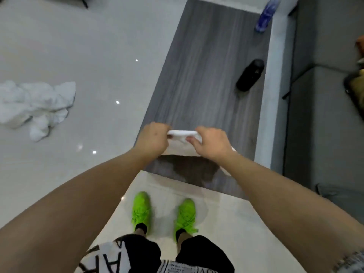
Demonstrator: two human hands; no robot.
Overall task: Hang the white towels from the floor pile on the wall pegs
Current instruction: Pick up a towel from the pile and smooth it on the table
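I hold a white towel [182,143] stretched between both hands, above the near end of a low grey wooden table [206,75]. My left hand [152,139] grips its left edge and my right hand [211,143] grips its right edge; the cloth hangs down below my fingers. A crumpled pile of white towels [37,106] lies on the glossy floor at the far left, well away from my hands. No wall pegs are in view.
A black bottle [250,74] lies on the table's right side and a blue plastic bottle [266,13] stands at its far end. A grey sofa [325,115] runs along the right. My feet in green shoes [163,215] stand on the pale tiles below the table.
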